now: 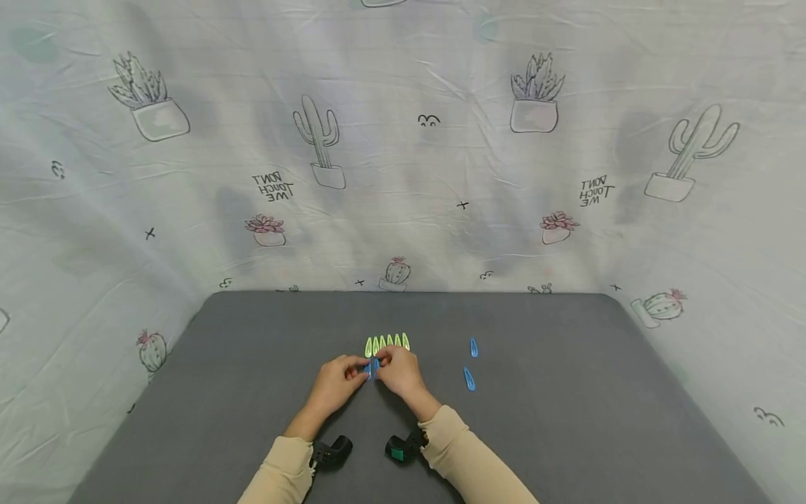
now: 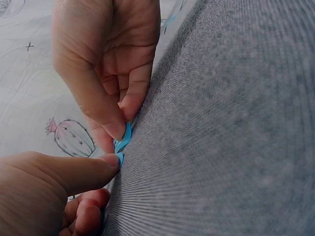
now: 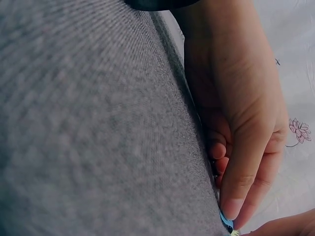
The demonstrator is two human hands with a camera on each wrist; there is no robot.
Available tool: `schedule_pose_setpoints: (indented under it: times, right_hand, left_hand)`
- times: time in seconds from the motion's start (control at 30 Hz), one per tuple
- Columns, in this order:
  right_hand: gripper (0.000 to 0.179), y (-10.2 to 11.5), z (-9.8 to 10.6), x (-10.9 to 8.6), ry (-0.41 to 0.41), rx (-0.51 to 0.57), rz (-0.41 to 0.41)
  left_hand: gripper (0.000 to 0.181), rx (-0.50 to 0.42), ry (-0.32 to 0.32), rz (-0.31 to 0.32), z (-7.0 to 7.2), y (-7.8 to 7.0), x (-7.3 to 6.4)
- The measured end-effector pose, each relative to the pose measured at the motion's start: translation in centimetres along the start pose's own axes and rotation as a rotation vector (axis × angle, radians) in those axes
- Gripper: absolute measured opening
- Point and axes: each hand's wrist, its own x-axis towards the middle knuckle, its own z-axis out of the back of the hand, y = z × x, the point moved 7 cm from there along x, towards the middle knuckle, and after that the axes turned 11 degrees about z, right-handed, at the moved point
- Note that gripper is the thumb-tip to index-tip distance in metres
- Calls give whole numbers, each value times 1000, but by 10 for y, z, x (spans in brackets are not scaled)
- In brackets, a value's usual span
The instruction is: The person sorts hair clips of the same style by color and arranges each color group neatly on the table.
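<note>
Two blue snap hair clips stand side by side just in front of a row of yellow-green hair clips (image 1: 382, 344) on the grey table (image 1: 541, 434). My left hand (image 1: 340, 382) has thumb and index finger at the ends of the left blue hair clip (image 1: 368, 371). With thumb and fingertips, my right hand (image 1: 400, 372) pinches the right blue hair clip (image 2: 125, 136), close over the table. Seen from the right wrist, the fingertips cover most of that clip. The two hands nearly meet, and the right one overlaps part of the yellow-green row.
Two more blue hair clips lie apart to the right, one farther back (image 1: 474, 347) and one nearer (image 1: 469, 379). A white cloth (image 1: 403, 154) printed with potted plants hangs behind and beside the table. Each wrist carries a black camera mount.
</note>
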Motion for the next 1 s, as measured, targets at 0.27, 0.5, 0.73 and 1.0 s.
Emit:
schedule_pose_setpoints:
  times: [0.27, 0.5, 0.73, 1.0]
  right_hand:
    - [19, 1, -1, -2, -2, -47, 36]
    - [23, -3, 5, -4, 17, 19, 63]
    - [29, -12, 22, -10, 64, 122, 89]
    - [35, -23, 53, -21, 101, 191, 111]
  left_hand:
    - [18, 4, -4, -4, 0, -1, 0]
    - [18, 9, -4, 0, 2, -2, -1]
    - [18, 18, -10, -3, 3, -3, -1]
    - [19, 18, -12, -6, 2, -2, -2]
